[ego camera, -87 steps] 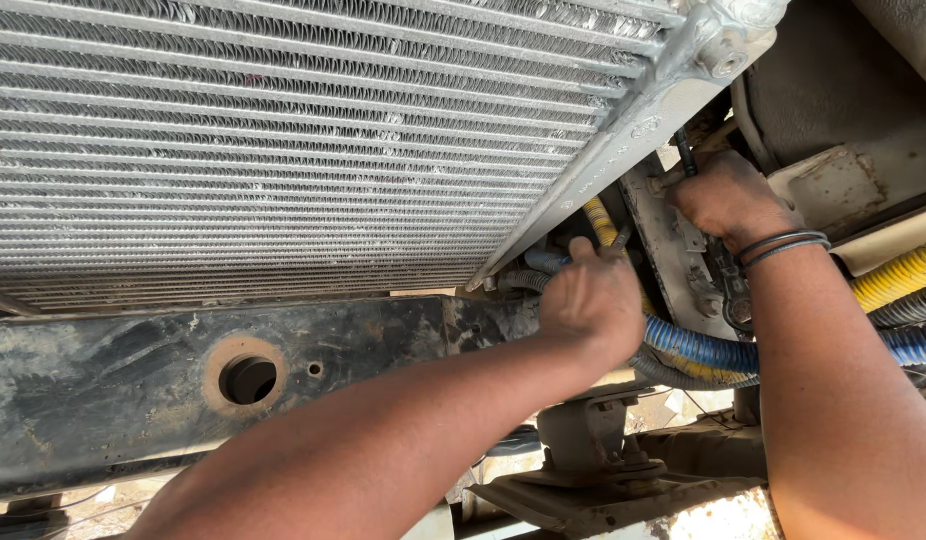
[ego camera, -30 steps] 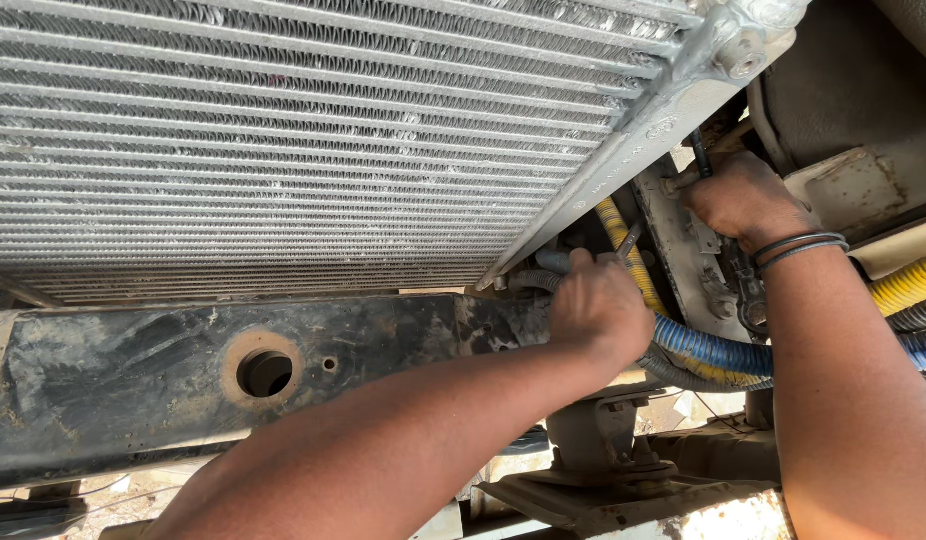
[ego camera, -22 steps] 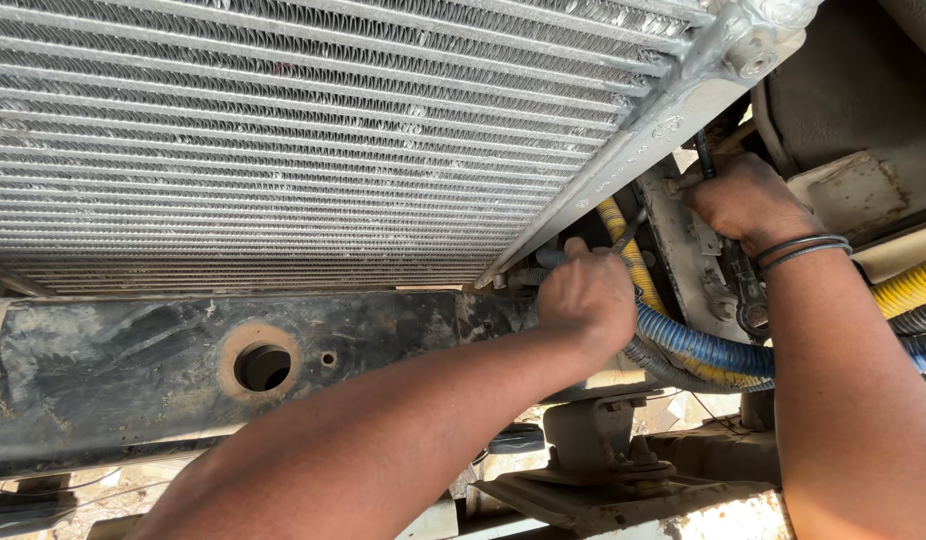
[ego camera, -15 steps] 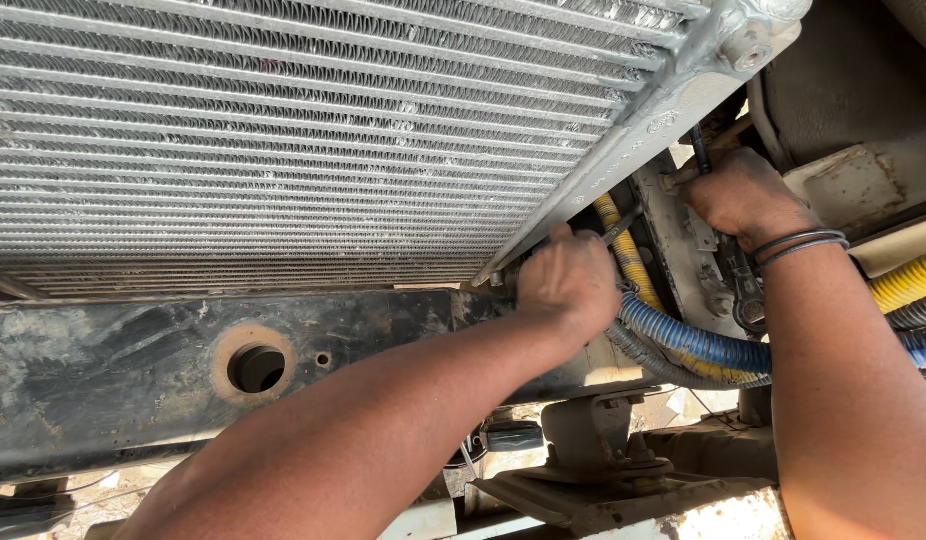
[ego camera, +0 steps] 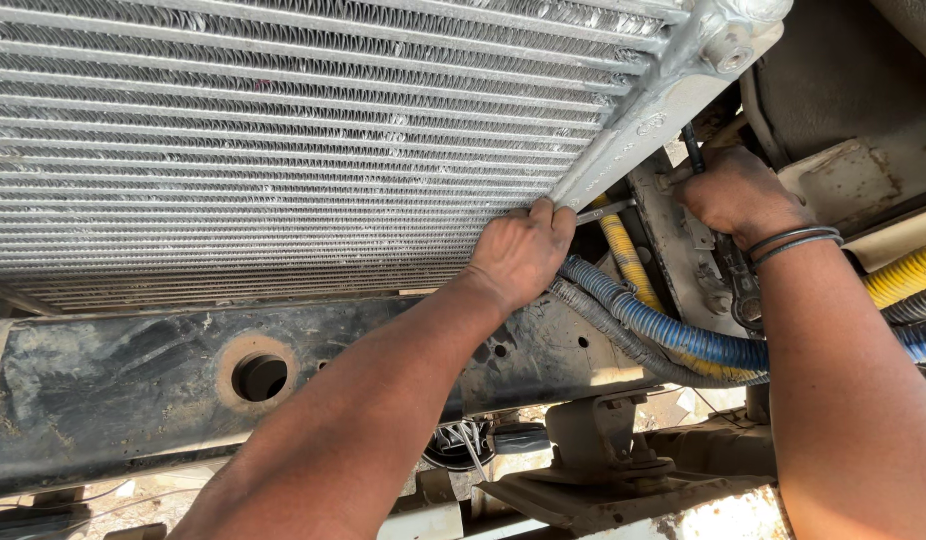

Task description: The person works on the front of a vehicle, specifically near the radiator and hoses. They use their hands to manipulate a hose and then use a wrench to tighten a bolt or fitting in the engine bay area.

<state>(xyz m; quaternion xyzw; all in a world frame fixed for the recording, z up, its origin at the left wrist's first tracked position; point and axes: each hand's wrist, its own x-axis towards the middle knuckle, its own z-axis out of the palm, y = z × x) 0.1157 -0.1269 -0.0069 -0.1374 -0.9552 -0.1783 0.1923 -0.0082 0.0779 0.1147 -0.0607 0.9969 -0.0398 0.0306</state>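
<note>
your left hand (ego camera: 523, 250) reaches up to the lower corner of the big finned radiator (ego camera: 283, 140), its fingers curled shut around the handle of a slim metal wrench (ego camera: 605, 209) whose bright shaft pokes out to the right of your knuckles, just under the radiator's grey side tank (ego camera: 663, 100). the wrench head is hidden behind the tank edge, so you cannot tell what it sits on. your right hand (ego camera: 735, 192), with thin bangles (ego camera: 795, 240) on the wrist, is closed tight around a dark tool (ego camera: 691, 148) whose end sticks up above your knuckles; it presses against a dirty metal bracket (ego camera: 683, 250) right beside the tank. between your two hands a yellow corrugated hose (ego camera: 625, 255) runs down behind the bracket, and a blue corrugated hose (ego camera: 673, 335) with a grey one (ego camera: 608, 325) just beside it sweeps from under your left hand toward the right. below your left forearm lies a grimy black crossmember (ego camera: 113, 380) with a round hole (ego camera: 261, 376) in it.
</note>
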